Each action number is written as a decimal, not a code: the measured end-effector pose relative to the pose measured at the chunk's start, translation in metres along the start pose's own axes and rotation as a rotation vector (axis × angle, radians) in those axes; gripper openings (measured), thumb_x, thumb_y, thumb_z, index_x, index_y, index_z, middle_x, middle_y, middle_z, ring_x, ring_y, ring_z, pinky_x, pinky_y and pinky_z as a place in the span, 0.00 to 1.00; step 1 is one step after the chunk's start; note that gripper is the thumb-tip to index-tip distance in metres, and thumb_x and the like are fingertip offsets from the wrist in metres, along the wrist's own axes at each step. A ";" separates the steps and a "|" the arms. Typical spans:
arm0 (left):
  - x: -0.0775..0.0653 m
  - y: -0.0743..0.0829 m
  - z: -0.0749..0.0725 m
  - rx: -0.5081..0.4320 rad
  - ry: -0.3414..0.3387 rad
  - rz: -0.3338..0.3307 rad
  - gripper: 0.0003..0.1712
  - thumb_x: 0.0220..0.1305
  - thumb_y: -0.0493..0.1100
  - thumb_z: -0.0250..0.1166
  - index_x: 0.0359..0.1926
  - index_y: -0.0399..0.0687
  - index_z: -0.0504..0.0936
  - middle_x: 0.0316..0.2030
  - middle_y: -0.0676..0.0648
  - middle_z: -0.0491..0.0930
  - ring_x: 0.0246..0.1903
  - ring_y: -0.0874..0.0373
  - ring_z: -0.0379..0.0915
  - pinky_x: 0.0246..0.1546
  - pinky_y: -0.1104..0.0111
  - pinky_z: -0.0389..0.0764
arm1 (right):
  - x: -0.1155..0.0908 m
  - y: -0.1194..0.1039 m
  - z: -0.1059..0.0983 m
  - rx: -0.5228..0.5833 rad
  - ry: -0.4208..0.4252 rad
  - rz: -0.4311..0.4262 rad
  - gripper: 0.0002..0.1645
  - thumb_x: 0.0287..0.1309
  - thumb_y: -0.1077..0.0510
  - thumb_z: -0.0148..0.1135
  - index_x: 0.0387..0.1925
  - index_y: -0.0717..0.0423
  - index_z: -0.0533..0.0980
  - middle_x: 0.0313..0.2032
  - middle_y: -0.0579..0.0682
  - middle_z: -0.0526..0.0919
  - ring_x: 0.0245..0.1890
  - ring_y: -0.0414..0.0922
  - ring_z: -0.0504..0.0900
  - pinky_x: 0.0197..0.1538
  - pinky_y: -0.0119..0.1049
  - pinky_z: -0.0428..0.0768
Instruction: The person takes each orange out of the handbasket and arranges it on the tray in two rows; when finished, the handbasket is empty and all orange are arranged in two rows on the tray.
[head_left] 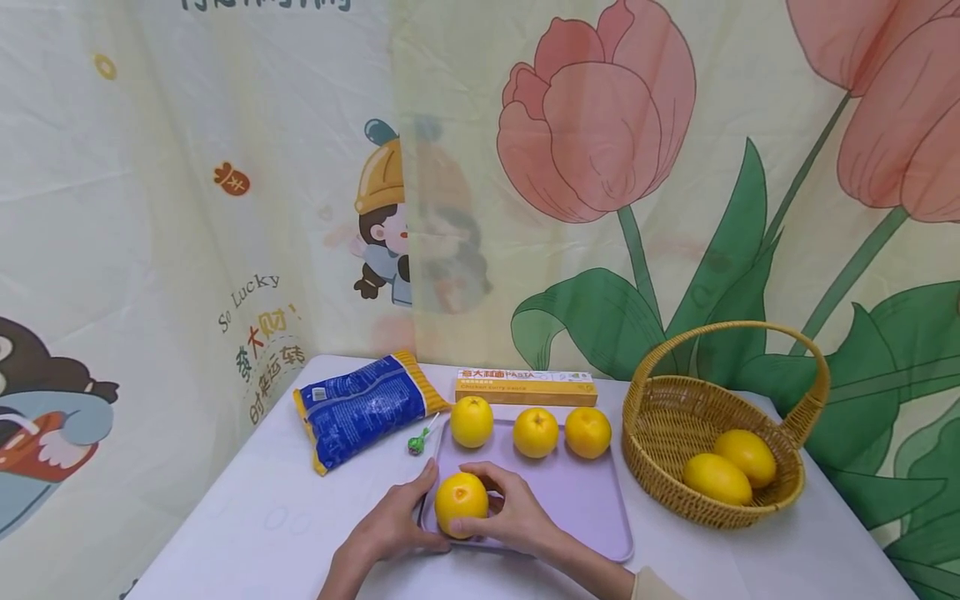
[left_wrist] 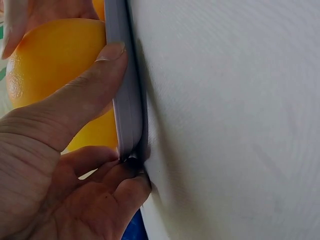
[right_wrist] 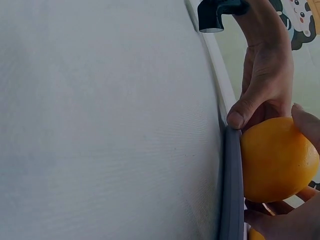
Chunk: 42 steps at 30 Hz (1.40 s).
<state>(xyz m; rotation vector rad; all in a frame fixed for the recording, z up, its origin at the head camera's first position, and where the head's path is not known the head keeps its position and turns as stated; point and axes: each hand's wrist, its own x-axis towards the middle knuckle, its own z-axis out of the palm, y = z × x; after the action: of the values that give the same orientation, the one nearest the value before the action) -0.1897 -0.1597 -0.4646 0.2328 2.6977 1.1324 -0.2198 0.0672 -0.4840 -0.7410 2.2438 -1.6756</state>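
A lilac tray (head_left: pixel 573 508) lies on the white table. On its near left corner sits an orange (head_left: pixel 461 504), with the thumb and fingers of my right hand (head_left: pixel 521 517) around it. My left hand (head_left: pixel 390 521) grips that corner of the tray. In the left wrist view its thumb presses the tray rim (left_wrist: pixel 127 100), and its other fingers curl at the corner. The right wrist view shows the held orange (right_wrist: pixel 275 162) close against the tray's edge. Along the tray's far side stand three more oranges: a left one (head_left: pixel 472 422), a middle one (head_left: pixel 536 432) and a right one (head_left: pixel 588 432).
A wicker basket (head_left: pixel 645 450) with a tall handle holds two yellow fruits (head_left: pixel 717 479) to the right. Behind the tray lies a pasta box (head_left: pixel 525 388). A blue and yellow packet (head_left: pixel 367 412) and a green lollipop (head_left: pixel 417 443) lie to the left. Printed curtains hang behind.
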 end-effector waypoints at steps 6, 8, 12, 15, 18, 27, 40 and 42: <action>0.000 0.000 0.001 -0.002 -0.003 -0.004 0.68 0.47 0.43 0.90 0.84 0.39 0.60 0.78 0.34 0.67 0.73 0.29 0.65 0.75 0.31 0.64 | -0.002 -0.001 -0.002 -0.011 -0.013 -0.005 0.46 0.58 0.52 0.84 0.74 0.59 0.73 0.69 0.56 0.80 0.61 0.49 0.82 0.71 0.52 0.82; 0.000 0.001 0.001 -0.007 -0.001 0.008 0.68 0.46 0.43 0.90 0.83 0.38 0.60 0.78 0.33 0.67 0.74 0.28 0.65 0.75 0.31 0.64 | -0.003 -0.001 -0.003 -0.017 -0.012 -0.007 0.47 0.57 0.53 0.85 0.74 0.60 0.73 0.69 0.56 0.80 0.62 0.49 0.81 0.72 0.53 0.81; 0.000 0.000 0.001 -0.015 0.006 0.048 0.68 0.46 0.43 0.90 0.83 0.34 0.60 0.78 0.31 0.66 0.75 0.28 0.63 0.76 0.31 0.62 | -0.008 -0.005 -0.008 -0.038 -0.004 -0.027 0.49 0.55 0.52 0.85 0.74 0.61 0.73 0.69 0.58 0.80 0.65 0.53 0.81 0.73 0.55 0.79; 0.000 -0.001 0.002 -0.016 0.014 0.061 0.68 0.46 0.43 0.90 0.82 0.34 0.60 0.78 0.31 0.65 0.75 0.27 0.63 0.76 0.31 0.62 | -0.014 -0.013 -0.017 -0.047 0.006 -0.060 0.48 0.55 0.53 0.85 0.73 0.62 0.73 0.69 0.61 0.80 0.68 0.58 0.80 0.74 0.56 0.77; -0.002 -0.002 0.001 -0.014 0.020 0.055 0.68 0.45 0.42 0.91 0.82 0.34 0.60 0.78 0.32 0.65 0.76 0.28 0.62 0.76 0.32 0.62 | -0.025 -0.025 -0.033 -0.048 -0.013 -0.101 0.42 0.59 0.55 0.83 0.71 0.64 0.75 0.67 0.64 0.81 0.68 0.60 0.79 0.73 0.55 0.78; -0.003 -0.001 -0.002 -0.028 0.021 0.033 0.69 0.44 0.41 0.90 0.82 0.33 0.60 0.80 0.32 0.62 0.77 0.28 0.60 0.78 0.33 0.60 | -0.064 -0.064 -0.148 -0.081 -0.557 -0.183 0.21 0.73 0.63 0.67 0.63 0.63 0.78 0.55 0.64 0.87 0.56 0.46 0.88 0.62 0.47 0.89; 0.001 0.000 0.001 -0.034 0.001 0.006 0.69 0.44 0.39 0.90 0.83 0.34 0.59 0.80 0.32 0.62 0.78 0.30 0.59 0.78 0.34 0.60 | -0.109 -0.031 -0.322 -0.201 -0.413 0.403 0.23 0.84 0.54 0.54 0.45 0.73 0.80 0.34 0.58 0.89 0.31 0.45 0.88 0.36 0.35 0.91; 0.002 0.000 0.001 -0.035 0.002 0.012 0.69 0.44 0.39 0.90 0.83 0.34 0.59 0.80 0.32 0.62 0.78 0.30 0.59 0.79 0.35 0.60 | -0.106 -0.025 -0.328 -0.268 -0.343 0.393 0.23 0.84 0.52 0.54 0.46 0.71 0.81 0.32 0.58 0.88 0.28 0.45 0.87 0.35 0.34 0.90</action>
<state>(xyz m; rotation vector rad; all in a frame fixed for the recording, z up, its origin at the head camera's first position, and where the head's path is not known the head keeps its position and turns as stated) -0.1912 -0.1587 -0.4651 0.2429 2.6794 1.1835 -0.2816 0.3876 -0.3695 -0.5437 2.2034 -1.0003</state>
